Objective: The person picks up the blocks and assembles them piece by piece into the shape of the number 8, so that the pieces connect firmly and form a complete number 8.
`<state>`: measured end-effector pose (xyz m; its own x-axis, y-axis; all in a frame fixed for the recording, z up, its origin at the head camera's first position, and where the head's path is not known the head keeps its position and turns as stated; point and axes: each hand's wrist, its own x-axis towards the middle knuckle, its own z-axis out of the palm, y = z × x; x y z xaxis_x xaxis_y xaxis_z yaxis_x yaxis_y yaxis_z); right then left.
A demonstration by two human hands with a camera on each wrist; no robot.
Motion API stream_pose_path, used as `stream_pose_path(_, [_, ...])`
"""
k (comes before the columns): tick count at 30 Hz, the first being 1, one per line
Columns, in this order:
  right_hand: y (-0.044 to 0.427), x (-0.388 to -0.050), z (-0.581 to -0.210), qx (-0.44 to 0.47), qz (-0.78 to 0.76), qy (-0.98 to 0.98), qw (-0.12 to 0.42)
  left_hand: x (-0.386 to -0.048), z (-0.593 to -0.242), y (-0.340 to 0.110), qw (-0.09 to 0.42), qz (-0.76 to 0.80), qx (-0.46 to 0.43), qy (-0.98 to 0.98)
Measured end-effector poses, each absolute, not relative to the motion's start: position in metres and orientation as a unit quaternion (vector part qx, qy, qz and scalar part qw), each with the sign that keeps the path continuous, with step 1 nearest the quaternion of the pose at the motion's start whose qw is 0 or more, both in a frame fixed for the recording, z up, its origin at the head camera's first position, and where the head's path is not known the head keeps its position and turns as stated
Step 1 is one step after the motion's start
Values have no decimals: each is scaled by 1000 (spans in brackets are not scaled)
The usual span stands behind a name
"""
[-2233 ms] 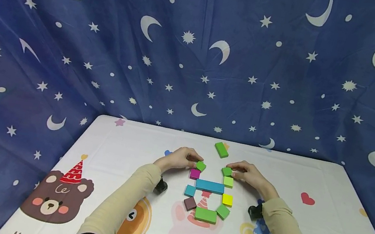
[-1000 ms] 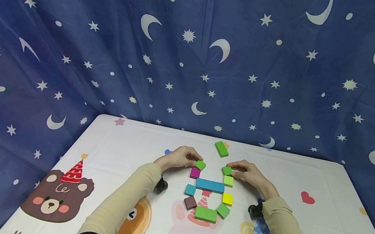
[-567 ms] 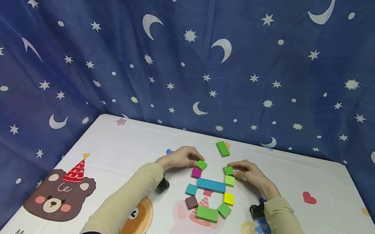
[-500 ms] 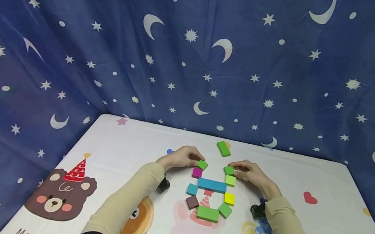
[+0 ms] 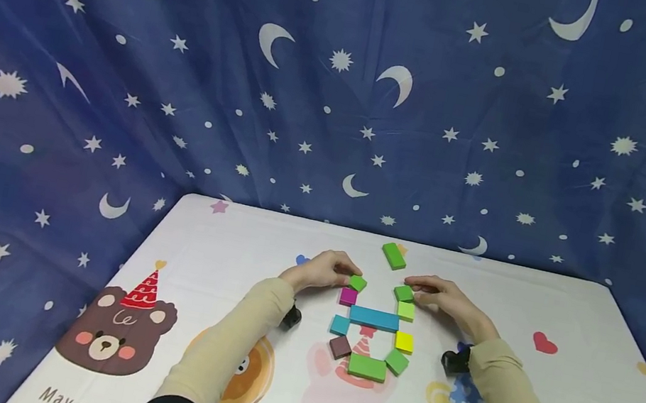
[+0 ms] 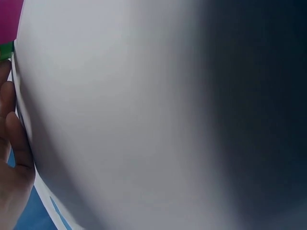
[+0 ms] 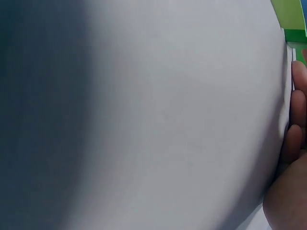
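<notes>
In the head view, my left hand (image 5: 324, 270) pinches a small green block (image 5: 357, 283) at the upper left of a block outline. Opposite it, my right hand (image 5: 453, 302) has its fingers extended beside another small green block (image 5: 403, 293), with fingertips close to its edge; contact is hard to tell. Below these sit a magenta block (image 5: 348, 297) and a lime block (image 5: 405, 310). A long blue block (image 5: 374, 318) spans the middle. Each wrist view catches only fingers (image 6: 19, 139) at its border, with a green block (image 7: 295, 36) partly visible in the right one.
Lower in the outline lie a teal block (image 5: 340, 325), yellow block (image 5: 404, 342), brown block (image 5: 340, 346), green block (image 5: 397, 361) and longer green block (image 5: 368, 367). A loose green block (image 5: 394, 256) lies farther back on the printed white tablecloth (image 5: 600, 394).
The head view has shifted slightly, so everything appears farther right. My right fingers have straightened and loosened from the small green block. My left hand keeps its pinch; the blocks hold their arrangement.
</notes>
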<state>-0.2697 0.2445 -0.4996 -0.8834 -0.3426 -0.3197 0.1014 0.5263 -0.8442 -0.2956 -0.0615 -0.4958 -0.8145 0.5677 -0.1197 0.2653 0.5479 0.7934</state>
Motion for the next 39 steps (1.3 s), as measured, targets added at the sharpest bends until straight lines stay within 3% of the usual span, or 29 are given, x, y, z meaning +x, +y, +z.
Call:
stream_pose_path(13, [243,-271,-492,-78,-466,851,229,-296,-495,-60,187,417,228,860])
stream_pose_path(27, [221,-285,-474,-46,-396,910,115,-296,-499,-59,191,429,212,857])
stream_pose_path(39, [202,-303,-474,-8,-363,924,116,-296,-498,-59,188,423,215,860])
